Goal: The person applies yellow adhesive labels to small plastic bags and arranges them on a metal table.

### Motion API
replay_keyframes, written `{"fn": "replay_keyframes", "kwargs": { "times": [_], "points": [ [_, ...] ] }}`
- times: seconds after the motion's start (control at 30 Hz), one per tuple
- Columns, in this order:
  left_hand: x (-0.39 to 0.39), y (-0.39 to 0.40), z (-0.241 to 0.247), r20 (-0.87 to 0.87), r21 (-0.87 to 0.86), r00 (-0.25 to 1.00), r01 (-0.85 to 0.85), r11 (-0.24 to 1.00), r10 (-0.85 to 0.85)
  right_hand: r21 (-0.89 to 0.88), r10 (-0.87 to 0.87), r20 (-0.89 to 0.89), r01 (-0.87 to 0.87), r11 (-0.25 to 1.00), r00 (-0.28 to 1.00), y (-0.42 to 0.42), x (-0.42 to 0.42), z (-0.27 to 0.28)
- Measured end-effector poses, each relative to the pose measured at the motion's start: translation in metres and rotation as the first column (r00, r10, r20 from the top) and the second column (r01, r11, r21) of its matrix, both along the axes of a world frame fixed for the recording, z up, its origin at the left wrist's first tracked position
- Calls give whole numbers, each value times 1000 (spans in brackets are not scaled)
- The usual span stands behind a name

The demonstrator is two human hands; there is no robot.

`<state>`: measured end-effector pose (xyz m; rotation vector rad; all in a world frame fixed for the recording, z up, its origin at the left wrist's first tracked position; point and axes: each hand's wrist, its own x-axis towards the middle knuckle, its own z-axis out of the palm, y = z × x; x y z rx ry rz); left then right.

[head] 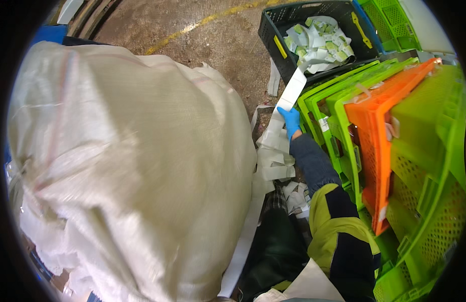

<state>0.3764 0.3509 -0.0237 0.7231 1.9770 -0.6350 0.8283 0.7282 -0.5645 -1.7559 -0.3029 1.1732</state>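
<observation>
My right hand (291,121), in a blue glove, grips the edge of a long white paper strip (292,90). Above the hand, the strip runs up to a black plastic crate (270,36). Inside that crate lies a tangled heap of white and green labels (323,45). Below the hand, loops of strip (276,162) pile up, and a long tail (240,253) trails along the sack towards me. My left hand is out of view. A large white woven sack (153,143) fills the left side, bulging close to the strip.
Nested green plastic crates (344,139) and an orange one (372,151) stand close to my right arm. Crumpled paper scraps (296,196) lie beside my leg. A yellow line (195,24) curves across the worn floor (233,49). Wooden slats (82,19) show at top left.
</observation>
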Motion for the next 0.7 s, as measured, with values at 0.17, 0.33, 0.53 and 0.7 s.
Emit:
{"fn": "replay_keyframes", "kwargs": {
  "times": [0.17,0.33,0.53,0.7],
  "points": [
    [39,61,25,306,447,938,6,895,-160,178,32,74,-45,983,997,-54,-34,198],
    [124,178,51,651,707,650,-333,623,-391,305,417,170,-450,839,893,-144,-102,472],
    [125,124,105,725,677,205,-387,626,-657,513,796,85,-711,480,599,-255,-146,748],
    [33,-1,185,811,556,-125,-140,819,-572,327,843,519,-944,-42,143,-324,-169,860]
  ]
}}
